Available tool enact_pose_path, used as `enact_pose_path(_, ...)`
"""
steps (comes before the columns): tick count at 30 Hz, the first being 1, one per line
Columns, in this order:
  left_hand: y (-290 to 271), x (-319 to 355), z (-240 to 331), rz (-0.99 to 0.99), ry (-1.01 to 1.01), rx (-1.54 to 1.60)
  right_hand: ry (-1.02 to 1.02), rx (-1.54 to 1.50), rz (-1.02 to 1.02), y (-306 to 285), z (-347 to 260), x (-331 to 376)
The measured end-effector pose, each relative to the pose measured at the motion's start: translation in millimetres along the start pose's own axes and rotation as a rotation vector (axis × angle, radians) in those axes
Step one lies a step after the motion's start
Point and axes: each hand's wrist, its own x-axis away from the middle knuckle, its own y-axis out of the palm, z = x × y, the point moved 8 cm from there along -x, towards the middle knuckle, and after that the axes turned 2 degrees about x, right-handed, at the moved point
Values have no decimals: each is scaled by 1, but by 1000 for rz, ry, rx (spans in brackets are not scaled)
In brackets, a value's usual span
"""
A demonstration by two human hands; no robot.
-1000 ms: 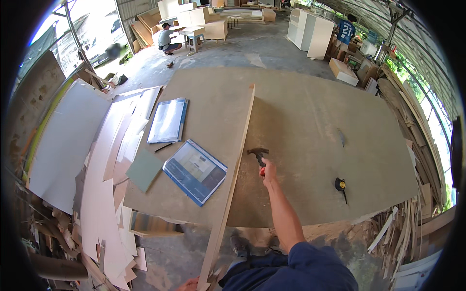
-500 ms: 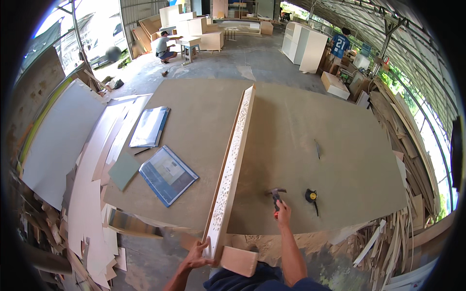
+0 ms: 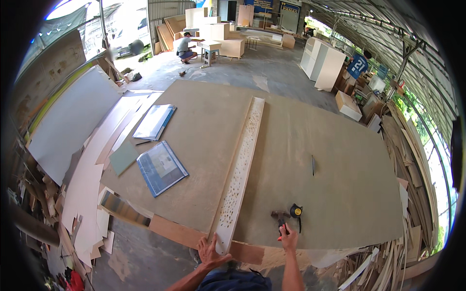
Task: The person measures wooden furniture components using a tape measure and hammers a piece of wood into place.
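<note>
A long, narrow wooden board (image 3: 241, 167) with a white, dark-speckled face lies lengthwise across the big brown work table (image 3: 310, 136). At its near end, my left hand (image 3: 209, 253) grips the left edge, some fingers partly hidden. My right hand (image 3: 289, 237) is closed round the red and black handle of a claw hammer (image 3: 280, 219), with the head low over the table top. Just beyond the hammer is a black and yellow tape measure (image 3: 296, 211). Farther off lies a small, thin dark piece (image 3: 313, 165).
Two blue-edged plastic folders (image 3: 161, 168) and a grey-green square sheet (image 3: 124, 157) lie on the table's left. Offcut strips (image 3: 376, 271) crowd the right side, pale panels (image 3: 87, 203) the left. A crouching person (image 3: 186, 47) and one in a blue shirt (image 3: 358, 65) are far off.
The board has been lowered and turned flatter onto the table, my left hand still at its near end. My right hand has brought the hammer nearer to me, beside the tape measure. The view has shifted.
</note>
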Motion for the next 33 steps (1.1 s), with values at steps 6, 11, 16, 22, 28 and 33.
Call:
enact_pose_path(6,12,-1,-1,36,25,6,-206,212,71,-2,-11,1)
enact_pose_path(11,12,-1,2,71,5,-37,-239,334,32,-2,-28,7)
enact_pose_path(16,17,1,-1,96,39,-35,-262,335,-51,5,-34,8)
enact_pose_path(22,13,-1,2,102,54,-32,-241,215,-160,2,-35,-13)
enact_pose_path(28,8,-7,12,-24,-23,-39,-424,700,316,-45,-80,-53)
enact_pose_path(33,17,-25,20,95,-32,-76,-236,646,-14,-18,-31,-82)
